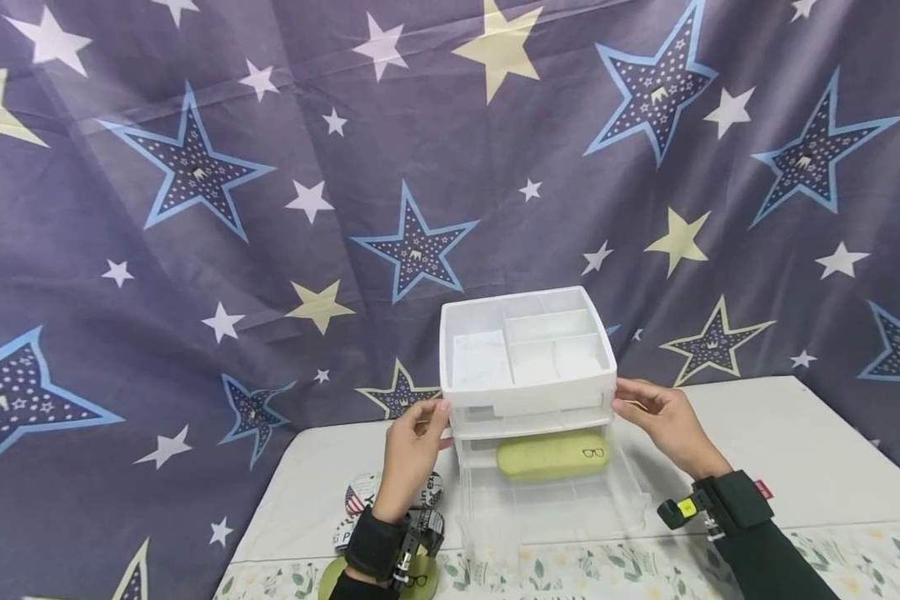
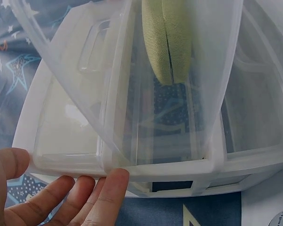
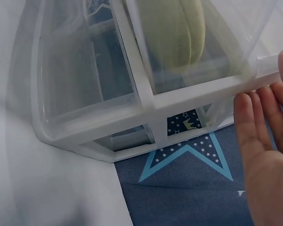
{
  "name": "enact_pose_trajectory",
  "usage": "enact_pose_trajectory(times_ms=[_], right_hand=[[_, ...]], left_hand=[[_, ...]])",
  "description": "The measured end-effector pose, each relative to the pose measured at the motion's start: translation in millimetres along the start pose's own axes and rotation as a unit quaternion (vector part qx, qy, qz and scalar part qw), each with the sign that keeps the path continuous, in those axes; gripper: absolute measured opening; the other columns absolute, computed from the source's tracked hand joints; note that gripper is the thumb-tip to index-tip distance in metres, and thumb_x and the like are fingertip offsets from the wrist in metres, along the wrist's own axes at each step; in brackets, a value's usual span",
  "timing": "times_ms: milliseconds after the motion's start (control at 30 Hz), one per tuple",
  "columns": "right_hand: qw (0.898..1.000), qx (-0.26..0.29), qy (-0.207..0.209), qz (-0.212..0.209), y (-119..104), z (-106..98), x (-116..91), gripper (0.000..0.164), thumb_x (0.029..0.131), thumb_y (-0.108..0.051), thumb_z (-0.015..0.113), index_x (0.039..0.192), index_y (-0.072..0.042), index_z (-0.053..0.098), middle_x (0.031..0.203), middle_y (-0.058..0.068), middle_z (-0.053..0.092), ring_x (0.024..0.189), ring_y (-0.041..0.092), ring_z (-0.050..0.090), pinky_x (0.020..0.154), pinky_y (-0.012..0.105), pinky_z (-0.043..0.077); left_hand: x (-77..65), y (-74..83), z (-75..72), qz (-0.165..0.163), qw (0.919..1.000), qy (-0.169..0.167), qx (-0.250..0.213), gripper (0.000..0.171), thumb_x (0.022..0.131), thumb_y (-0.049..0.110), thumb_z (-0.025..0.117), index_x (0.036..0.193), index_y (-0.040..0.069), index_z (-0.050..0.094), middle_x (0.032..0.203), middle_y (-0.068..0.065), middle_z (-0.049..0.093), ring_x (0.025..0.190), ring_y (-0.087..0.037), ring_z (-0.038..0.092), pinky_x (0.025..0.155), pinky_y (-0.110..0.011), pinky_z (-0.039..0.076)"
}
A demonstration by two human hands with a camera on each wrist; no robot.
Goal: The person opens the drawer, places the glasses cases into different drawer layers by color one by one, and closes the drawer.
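Note:
A white drawer unit (image 1: 532, 400) with clear drawers stands on the table. Its middle drawer (image 1: 570, 508) is pulled out, and a yellow-green glasses case (image 1: 553, 455) lies inside. My left hand (image 1: 412, 454) touches the unit's left side near the top, thumb by the front corner. In the left wrist view, its fingertips (image 2: 115, 176) rest along the side frame. Against the right side, at a similar height, my right hand (image 1: 671, 425) has its fingertips and thumb. The right wrist view shows those fingers (image 3: 247, 113) fairly straight at the frame's edge.
Divided compartments form the unit's top tray (image 1: 528, 337). Left of it, partly behind my left wrist, are round printed items (image 1: 362, 493) and another green case (image 1: 422, 579). A star-patterned curtain (image 1: 420, 167) hangs behind the white-covered table (image 1: 765, 442). A floral strip (image 1: 862, 554) runs along the front.

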State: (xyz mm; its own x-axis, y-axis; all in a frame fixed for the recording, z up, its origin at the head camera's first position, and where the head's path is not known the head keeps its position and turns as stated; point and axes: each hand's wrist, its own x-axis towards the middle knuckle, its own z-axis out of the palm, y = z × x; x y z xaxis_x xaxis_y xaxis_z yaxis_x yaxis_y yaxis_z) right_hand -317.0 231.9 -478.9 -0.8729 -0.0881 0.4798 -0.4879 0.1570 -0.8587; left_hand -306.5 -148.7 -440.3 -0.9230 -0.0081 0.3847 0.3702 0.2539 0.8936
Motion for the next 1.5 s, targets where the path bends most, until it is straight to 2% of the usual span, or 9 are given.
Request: enact_pose_trajectory(times_ms=[267,433,600,733,933,1067,1167,1333,1500], right_hand=[[0.998,-0.045,-0.016,-0.031,-6.5,-4.4,-2.5,0.037,0.099,-0.005,0.068,0.133,0.008,0.063,0.121,-0.006,0.071,0.107,0.0,0.066,0.088,0.019,0.058],[0.998,-0.055,-0.009,-0.024,-10.0,-3.3,-2.9,0.04,0.096,-0.005,0.072,0.133,0.008,0.063,0.116,0.011,0.073,0.103,0.0,0.068,0.085,0.019,0.059],[0.997,-0.075,-0.003,-0.026,-14.0,-0.6,-1.1,0.041,0.097,-0.007,0.072,0.134,0.007,0.062,0.114,0.023,0.071,0.102,-0.003,0.067,0.086,0.017,0.058],[0.996,-0.089,-0.007,-0.026,-14.9,0.9,-1.0,0.041,0.097,-0.009,0.072,0.134,0.008,0.062,0.116,0.025,0.07,0.103,-0.005,0.065,0.09,0.014,0.056],[0.995,-0.098,-0.007,-0.018,-13.4,0.7,-3.9,0.041,0.098,-0.009,0.072,0.133,0.008,0.062,0.116,0.024,0.07,0.102,-0.006,0.064,0.089,0.014,0.056],[0.995,-0.096,-0.012,-0.016,-14.2,1.4,-4.4,0.043,0.098,-0.01,0.071,0.135,0.009,0.06,0.117,0.024,0.07,0.102,-0.006,0.064,0.088,0.015,0.056],[0.995,-0.097,-0.014,-0.017,-15.6,2.4,-3.7,0.043,0.098,-0.01,0.071,0.135,0.009,0.059,0.117,0.024,0.07,0.102,-0.007,0.064,0.088,0.014,0.056],[0.995,-0.095,-0.018,-0.016,-16.9,4.4,-2.1,0.044,0.098,-0.01,0.071,0.135,0.01,0.059,0.116,0.024,0.07,0.102,-0.007,0.064,0.087,0.014,0.056],[0.996,-0.083,-0.026,-0.019,-16.7,7.8,-0.3,0.043,0.098,-0.009,0.071,0.134,0.011,0.059,0.115,0.025,0.07,0.101,-0.004,0.065,0.088,0.014,0.056]], left_hand=[[-3.4,1.4,4.4,0.03,0.9995,0.006,0.01,0.042,0.103,0.039,0.063,0.123,0.002,0.069,0.107,-0.018,0.071,0.097,-0.031,0.074,0.076,-0.029,0.064],[-3.9,3.0,-0.9,0.047,0.9947,-0.006,0.091,0.046,0.105,0.045,0.058,0.12,0.004,0.071,0.105,-0.013,0.072,0.095,-0.025,0.074,0.075,-0.027,0.064],[-8.1,3.1,-22.4,0.061,0.9807,-0.061,0.176,0.037,0.107,0.038,0.056,0.119,0.008,0.073,0.108,-0.007,0.074,0.099,-0.022,0.073,0.086,-0.036,0.063],[-14.9,-1.2,-47.4,0.066,0.9538,-0.155,0.249,0.026,0.105,0.029,0.062,0.12,0.01,0.072,0.108,0.0,0.074,0.097,-0.016,0.071,0.088,-0.038,0.061],[-30.8,-6.8,-80.8,0.087,0.8864,-0.311,0.332,0.027,0.097,0.029,0.074,0.116,0.011,0.074,0.106,-0.002,0.073,0.093,-0.016,0.066,0.081,-0.035,0.057],[-43.5,-5.8,-97.7,0.096,0.849,-0.375,0.36,0.038,0.089,0.033,0.081,0.116,0.008,0.074,0.104,-0.001,0.072,0.093,-0.013,0.065,0.082,-0.032,0.056],[-52.2,-4.4,-107.7,0.086,0.834,-0.399,0.371,0.042,0.084,0.035,0.086,0.115,0.01,0.075,0.102,0.004,0.07,0.091,-0.008,0.062,0.082,-0.03,0.056],[-65.0,-7.6,-120.8,0.083,0.8207,-0.414,0.385,0.044,0.076,0.037,0.092,0.111,0.016,0.075,0.101,0.012,0.065,0.09,-0.003,0.059,0.078,-0.025,0.055],[-73.9,-13.3,-131.9,0.09,0.8148,-0.414,0.396,0.05,0.07,0.035,0.095,0.112,0.017,0.074,0.107,0.013,0.065,0.092,-0.001,0.058,0.076,-0.021,0.053]])
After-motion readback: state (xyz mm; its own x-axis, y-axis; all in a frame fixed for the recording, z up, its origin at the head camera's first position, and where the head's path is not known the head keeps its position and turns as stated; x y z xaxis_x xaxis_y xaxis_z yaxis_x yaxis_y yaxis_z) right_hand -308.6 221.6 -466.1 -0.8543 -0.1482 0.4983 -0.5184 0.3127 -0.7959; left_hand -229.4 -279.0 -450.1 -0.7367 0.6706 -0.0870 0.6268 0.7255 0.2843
